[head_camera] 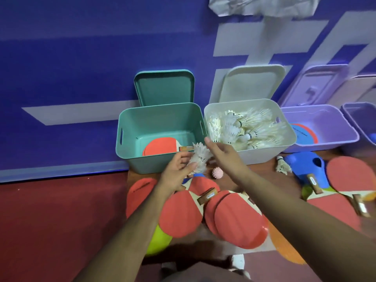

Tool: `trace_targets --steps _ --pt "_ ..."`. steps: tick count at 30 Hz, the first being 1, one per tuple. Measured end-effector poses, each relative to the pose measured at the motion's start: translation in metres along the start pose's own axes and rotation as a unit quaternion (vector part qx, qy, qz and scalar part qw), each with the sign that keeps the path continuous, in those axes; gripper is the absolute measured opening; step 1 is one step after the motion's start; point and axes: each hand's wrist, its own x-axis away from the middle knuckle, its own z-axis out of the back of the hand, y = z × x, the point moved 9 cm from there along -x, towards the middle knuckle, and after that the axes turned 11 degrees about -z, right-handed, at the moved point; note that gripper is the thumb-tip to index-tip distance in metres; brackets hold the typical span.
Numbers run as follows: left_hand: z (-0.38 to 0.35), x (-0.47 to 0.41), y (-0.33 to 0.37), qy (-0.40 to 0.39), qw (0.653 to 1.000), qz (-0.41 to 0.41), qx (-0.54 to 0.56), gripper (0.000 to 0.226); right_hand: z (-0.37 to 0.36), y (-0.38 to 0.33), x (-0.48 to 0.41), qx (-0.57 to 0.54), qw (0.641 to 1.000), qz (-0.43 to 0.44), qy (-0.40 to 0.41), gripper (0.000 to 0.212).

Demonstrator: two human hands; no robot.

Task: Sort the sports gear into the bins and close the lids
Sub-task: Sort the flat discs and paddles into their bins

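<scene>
Feathery white shuttles (200, 157) were held over the green bin's (130, 127) front rim.
Left hand (179, 169) was clamped on them; right hand (221, 153) fingers were splayed, touching the feather tips.

Left hand (179, 169) gripping shuttlecocks (200, 157), right hand (222, 154) beside; green bin (130, 137) open

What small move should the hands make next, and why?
Probably carry the shuttlecocks held in the left hand right, over the white bin, and drop them: it is open and already holds shuttlecocks, while the green bin holds a paddle.
</scene>
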Motion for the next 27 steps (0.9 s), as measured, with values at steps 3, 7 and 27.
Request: trace_targets --steps 3,7,27 --pt "-0.043 -0.017 0.007 -0.010 1.000 -0.011 -0.009 0.042 0.053 0.003 -0.007 0.047 0.998 0.037 0.015 0.051" --pt "-0.104 -0.049 0.009 -0.014 0.997 -0.013 -0.080 0.044 0.131 0.012 -0.029 0.024 0.997 0.059 0.044 0.030" --pt "-0.190 -0.207 -0.016 -0.031 0.818 -0.127 -0.561 0.027 0.223 0.042 -0.172 0.338 0.921 0.177 0.081 0.036"
